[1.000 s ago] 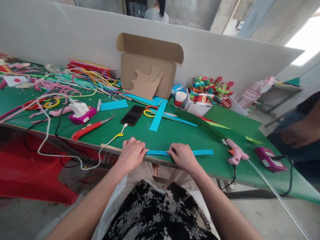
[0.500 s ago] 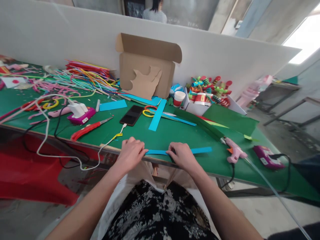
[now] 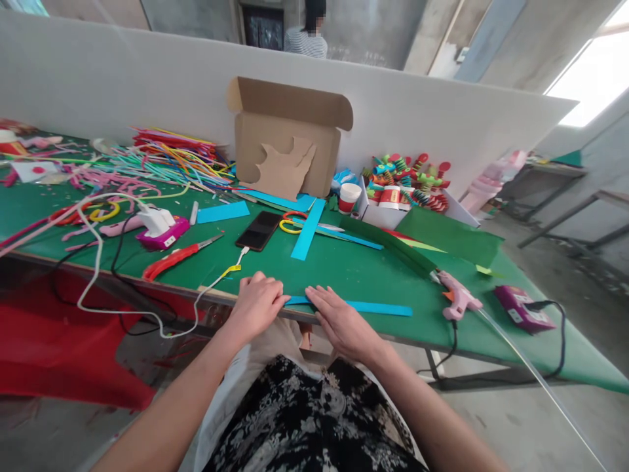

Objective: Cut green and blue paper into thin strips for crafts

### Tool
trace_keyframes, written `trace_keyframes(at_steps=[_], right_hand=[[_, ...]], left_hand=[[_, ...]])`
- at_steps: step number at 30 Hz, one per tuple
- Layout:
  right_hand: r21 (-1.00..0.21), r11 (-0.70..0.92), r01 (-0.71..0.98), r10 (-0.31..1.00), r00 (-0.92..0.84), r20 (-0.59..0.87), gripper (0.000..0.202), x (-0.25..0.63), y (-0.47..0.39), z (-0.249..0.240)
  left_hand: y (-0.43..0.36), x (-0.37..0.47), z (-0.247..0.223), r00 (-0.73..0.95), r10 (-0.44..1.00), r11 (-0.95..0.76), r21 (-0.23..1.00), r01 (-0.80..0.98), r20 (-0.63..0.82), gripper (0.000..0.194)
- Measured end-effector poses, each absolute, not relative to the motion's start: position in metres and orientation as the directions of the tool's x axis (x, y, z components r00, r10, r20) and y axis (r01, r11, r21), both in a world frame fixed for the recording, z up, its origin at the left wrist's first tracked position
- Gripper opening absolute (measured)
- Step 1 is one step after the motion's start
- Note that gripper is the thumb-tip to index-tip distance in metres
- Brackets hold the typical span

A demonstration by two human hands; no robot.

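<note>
A narrow blue paper strip point(image 3: 378, 308) lies along the front edge of the green table. Its left end is pinched in the closed fingers of my left hand point(image 3: 259, 300). My right hand point(image 3: 339, 318) rests flat on the strip, fingers stretched out and pressing it to the tabletop. Beyond my hands lies a wider blue paper piece point(image 3: 308, 229), across a pair of scissors with red and yellow handles point(image 3: 291, 223). A black phone point(image 3: 259, 231) with a white cable plugged in is left of them.
Red-handled scissors point(image 3: 171, 260) and a purple power block point(image 3: 164, 235) are at left. A pink glue gun point(image 3: 459, 296) and another purple block point(image 3: 525, 309) sit at right. Behind stand an open cardboard box point(image 3: 324, 144), pipe cleaners point(image 3: 171, 157) and a box of caterpillar-like crafts point(image 3: 383, 215).
My right hand has gone from gripping the strip with bent fingers to lying flat on it, a little further left. The strip's right end has come down onto the table.
</note>
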State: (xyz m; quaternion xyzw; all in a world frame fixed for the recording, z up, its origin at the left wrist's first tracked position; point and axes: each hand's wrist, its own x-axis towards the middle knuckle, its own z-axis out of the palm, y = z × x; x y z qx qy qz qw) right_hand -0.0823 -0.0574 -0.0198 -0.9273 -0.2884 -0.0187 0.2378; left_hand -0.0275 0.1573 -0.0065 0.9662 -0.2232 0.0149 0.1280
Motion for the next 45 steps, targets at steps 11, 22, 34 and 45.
trace_keyframes(at_steps=[11, 22, 34, 45], right_hand=[[-0.243, -0.777, 0.580, 0.591, 0.806, 0.033, 0.074, -0.084, -0.050, -0.011], [-0.211, -0.793, 0.571, 0.576, 0.816, 0.042, 0.073, -0.086, -0.047, -0.011], [-0.166, -0.798, 0.579, 0.582, 0.812, 0.035, 0.070, -0.085, -0.047, -0.013], [-0.131, -0.807, 0.575, 0.573, 0.817, 0.061, 0.069, -0.087, -0.047, -0.014]], left_hand=[[0.166, -0.020, -0.003, 0.905, -0.421, -0.879, 0.219, -0.423, 0.058, 0.027], [0.167, -0.048, -0.003, 0.856, -0.264, -0.912, 0.175, -0.372, 0.444, 0.037], [0.122, -0.100, -0.050, 0.821, -0.446, -0.884, -0.034, -0.466, 0.357, 0.076], [0.183, -0.084, -0.035, 0.785, -0.410, -0.903, -0.083, -0.422, 0.464, 0.056]])
